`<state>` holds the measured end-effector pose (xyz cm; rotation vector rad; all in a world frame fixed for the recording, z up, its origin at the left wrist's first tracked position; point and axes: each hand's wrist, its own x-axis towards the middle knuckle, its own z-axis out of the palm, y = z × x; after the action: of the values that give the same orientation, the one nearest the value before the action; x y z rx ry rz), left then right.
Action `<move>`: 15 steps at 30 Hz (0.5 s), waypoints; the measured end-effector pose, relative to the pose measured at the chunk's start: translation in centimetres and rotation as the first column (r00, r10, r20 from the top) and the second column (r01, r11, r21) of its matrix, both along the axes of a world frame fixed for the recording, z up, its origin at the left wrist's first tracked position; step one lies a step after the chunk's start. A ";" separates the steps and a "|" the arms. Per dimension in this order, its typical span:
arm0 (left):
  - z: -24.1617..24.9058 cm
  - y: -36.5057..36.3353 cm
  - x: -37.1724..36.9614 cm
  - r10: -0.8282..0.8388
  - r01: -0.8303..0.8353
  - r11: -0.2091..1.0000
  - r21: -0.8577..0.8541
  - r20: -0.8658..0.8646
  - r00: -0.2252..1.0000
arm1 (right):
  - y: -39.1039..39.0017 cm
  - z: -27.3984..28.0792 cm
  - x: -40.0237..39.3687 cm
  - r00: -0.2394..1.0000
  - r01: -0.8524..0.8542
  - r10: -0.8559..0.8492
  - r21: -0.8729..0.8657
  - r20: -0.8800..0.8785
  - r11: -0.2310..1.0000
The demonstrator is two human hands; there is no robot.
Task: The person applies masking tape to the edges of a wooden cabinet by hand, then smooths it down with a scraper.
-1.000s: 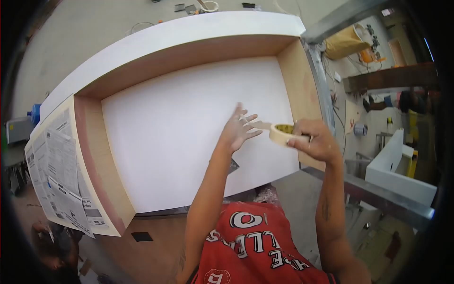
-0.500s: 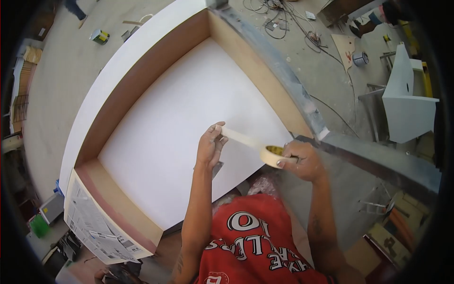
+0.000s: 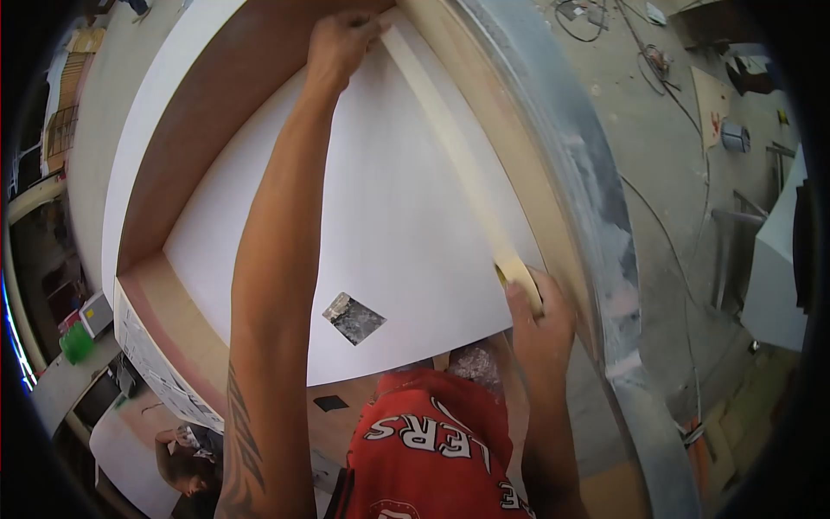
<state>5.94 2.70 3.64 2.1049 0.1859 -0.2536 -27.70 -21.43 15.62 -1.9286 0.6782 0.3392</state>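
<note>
My left hand (image 3: 344, 48) reaches to the far corner of the white panel (image 3: 372, 216), its fingers pinched on the free end of a strip of masking tape (image 3: 445, 143). The strip runs long and straight from there to the roll of masking tape (image 3: 524, 284), which my right hand (image 3: 545, 318) grips near the panel's near right side. The strip lies close along the right wooden side wall (image 3: 493, 130), over the white surface. A square cutout (image 3: 354, 319) shows in the panel near its front edge.
A brown inner wall (image 3: 199, 130) rises on the left and back. Newspaper (image 3: 160, 363) covers the left front end. A grey-blue edge (image 3: 596, 216) runs along the right. Cables, a can (image 3: 735, 137) and a pale cabinet piece (image 3: 778, 268) are on the right. Another person (image 3: 186, 463) is at lower left.
My left hand has moved far forward to the back corner, pulling a much longer strip from the roll. My right hand has turned the roll and keeps it near the right wall.
</note>
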 end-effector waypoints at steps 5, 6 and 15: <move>-2.2 -1.7 1.0 -0.038 -0.019 0.973 0.231 0.243 0.969 | -1.9 -0.4 -3.0 0.992 -0.124 0.120 -0.105 -0.045 0.987; -2.5 -2.3 0.8 -0.054 -0.028 0.960 0.278 0.284 0.957 | -2.2 -0.5 -3.6 0.993 -0.070 0.063 -0.078 -0.098 0.994; -4.6 -5.9 0.2 0.151 -0.331 0.916 0.226 0.572 0.807 | -5.8 -4.9 -9.9 0.987 -0.159 0.161 -0.087 0.017 0.983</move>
<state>6.17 -3.17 -0.98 2.3483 0.1605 0.5741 -37.55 -27.25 10.76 -2.0718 0.5309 0.3921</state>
